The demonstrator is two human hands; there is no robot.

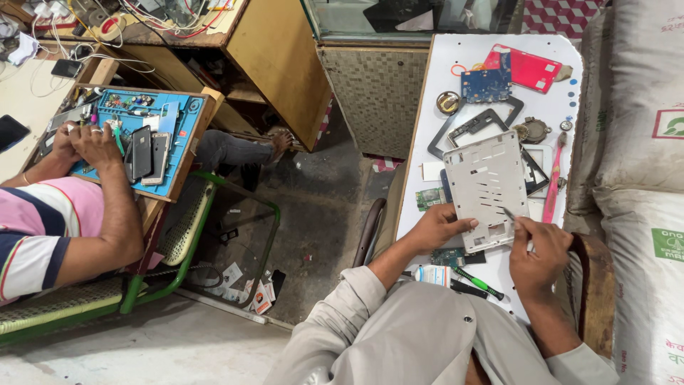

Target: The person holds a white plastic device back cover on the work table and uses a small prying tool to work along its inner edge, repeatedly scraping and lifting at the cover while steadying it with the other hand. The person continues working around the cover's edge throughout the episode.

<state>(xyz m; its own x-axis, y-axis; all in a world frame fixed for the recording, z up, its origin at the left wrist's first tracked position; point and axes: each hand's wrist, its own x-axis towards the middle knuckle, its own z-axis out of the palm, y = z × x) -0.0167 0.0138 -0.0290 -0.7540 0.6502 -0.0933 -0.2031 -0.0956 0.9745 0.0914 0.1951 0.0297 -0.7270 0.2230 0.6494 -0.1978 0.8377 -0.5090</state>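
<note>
Right hand [540,249] pinches a thin tool [509,214] against the grey metal frame [486,187]. Left hand [439,224] grips the frame's lower left edge, near the white board's [456,57] near edge.

Bright even daylight, soft shadows, sharp focus, wide-angle edge distortion.

Big white sacks [634,142] stacked along right edge, green-and-red square labels [670,122]. Small white-blue labelled tube [432,274] near, low on the white tabletop [445,50]. Dark phone screens [141,151] on blue mat [182,139], far left. Printed paper packets [260,296] on floor, centre.
</note>
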